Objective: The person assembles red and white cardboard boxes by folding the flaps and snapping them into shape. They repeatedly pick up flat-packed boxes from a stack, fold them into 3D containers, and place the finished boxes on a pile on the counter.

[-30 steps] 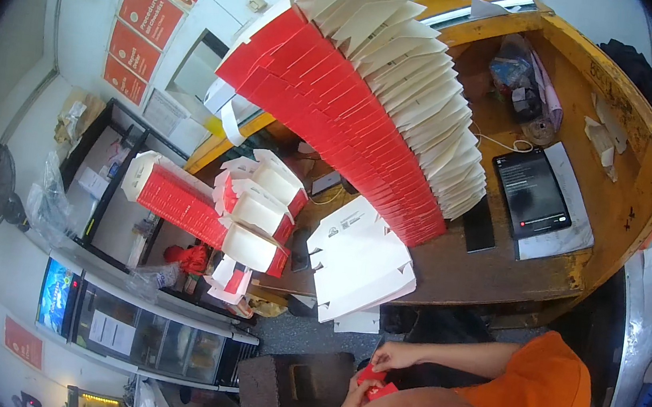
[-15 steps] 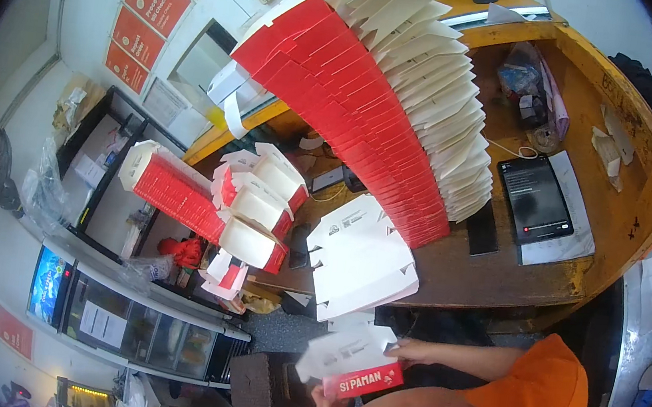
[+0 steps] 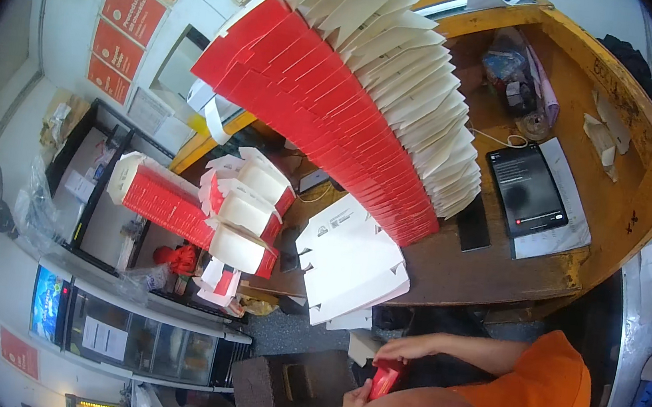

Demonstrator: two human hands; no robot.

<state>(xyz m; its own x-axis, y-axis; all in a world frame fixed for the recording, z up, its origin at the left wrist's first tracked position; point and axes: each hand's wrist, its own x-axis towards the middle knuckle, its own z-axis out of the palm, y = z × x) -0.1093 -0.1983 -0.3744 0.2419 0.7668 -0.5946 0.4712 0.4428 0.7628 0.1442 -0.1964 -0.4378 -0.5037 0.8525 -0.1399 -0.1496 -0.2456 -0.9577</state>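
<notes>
Low in the view, my right hand (image 3: 406,348) lies over the upper end of a small red-and-white paper food carton (image 3: 385,381). My left hand (image 3: 356,398) grips its lower end, partly cut off by my own body. The carton's red printed side is seen at a slant, and a pale flap (image 3: 363,348) sticks out beside my right fingers. A stack of flat white carton blanks (image 3: 351,263) lies on the wooden table just beyond my hands. Behind it stands a tall, leaning stack of nested red cartons (image 3: 327,123) with cream insides.
Shorter stacks of red cartons (image 3: 169,206) and open cartons (image 3: 245,210) stand to the left. On the wooden table (image 3: 486,282) lie a tablet (image 3: 527,188) on papers and a dark phone (image 3: 474,227). A brown stool-like block (image 3: 294,381) sits on the floor near my left hand.
The carton has turned, its printed front swinging from facing up to a narrow slant, and its wide white flap no longer shows. Both hands have moved right and closer together.
</notes>
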